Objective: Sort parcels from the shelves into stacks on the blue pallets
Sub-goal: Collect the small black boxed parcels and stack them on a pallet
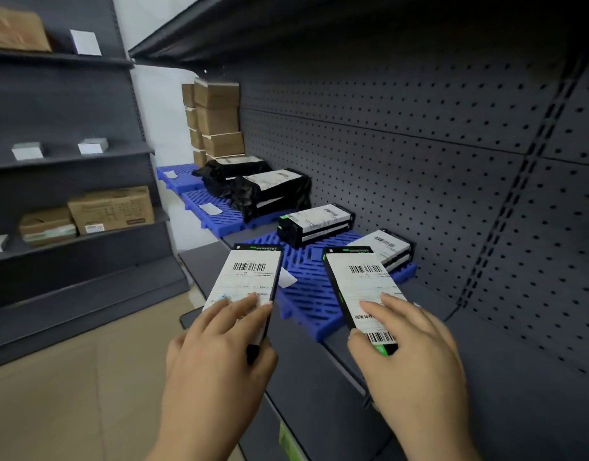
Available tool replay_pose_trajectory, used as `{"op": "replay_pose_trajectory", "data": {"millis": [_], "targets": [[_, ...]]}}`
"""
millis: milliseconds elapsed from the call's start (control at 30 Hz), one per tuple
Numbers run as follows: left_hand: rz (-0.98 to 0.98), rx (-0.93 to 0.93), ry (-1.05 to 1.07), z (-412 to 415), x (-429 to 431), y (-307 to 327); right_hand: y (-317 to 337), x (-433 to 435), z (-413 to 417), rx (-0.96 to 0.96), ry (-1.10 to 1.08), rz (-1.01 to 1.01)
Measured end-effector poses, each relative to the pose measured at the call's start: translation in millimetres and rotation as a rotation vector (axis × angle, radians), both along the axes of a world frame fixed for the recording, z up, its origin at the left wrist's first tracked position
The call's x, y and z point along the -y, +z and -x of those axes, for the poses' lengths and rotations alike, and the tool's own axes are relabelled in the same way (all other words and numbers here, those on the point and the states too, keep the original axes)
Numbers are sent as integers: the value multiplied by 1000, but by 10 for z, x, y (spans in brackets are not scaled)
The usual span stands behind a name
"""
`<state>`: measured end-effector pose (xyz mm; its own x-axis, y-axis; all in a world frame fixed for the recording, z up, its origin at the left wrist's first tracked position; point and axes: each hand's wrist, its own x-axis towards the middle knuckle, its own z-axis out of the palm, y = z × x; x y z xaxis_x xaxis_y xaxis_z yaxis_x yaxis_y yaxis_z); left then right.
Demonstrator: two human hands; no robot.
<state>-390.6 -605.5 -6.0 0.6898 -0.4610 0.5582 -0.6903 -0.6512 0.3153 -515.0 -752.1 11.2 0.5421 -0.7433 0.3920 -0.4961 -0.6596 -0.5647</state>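
Observation:
My left hand grips a flat black parcel with a white barcode label, held above the shelf edge. My right hand grips a second black parcel with the same kind of label, over the near blue pallet. On that pallet stand a stack of black labelled parcels and another stack at its right end. Further back, black plastic-wrapped parcels lie on a second blue pallet. A third blue pallet carries stacked brown cartons.
The grey pegboard wall backs the shelf on the right, and an upper shelf overhangs it. Left shelving holds cardboard boxes and small white boxes. Beige floor lies between.

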Motion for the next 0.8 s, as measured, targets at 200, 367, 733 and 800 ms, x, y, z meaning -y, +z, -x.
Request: {"op": "replay_pose_trajectory", "data": {"millis": [200, 367, 733, 800], "targets": [[5, -2, -129, -852, 516, -30, 63, 325, -572, -4, -141, -26], [-57, -33, -295, -1602, 995, 51, 122, 563, -1051, -26, -310, -65], [-143, -150, -730, -2664, 1836, 216, 111, 654, -1821, -31, -750, -118], [-151, -139, -783, -2763, 1942, 214, 101, 659, -1929, -41, -800, -133]]}}
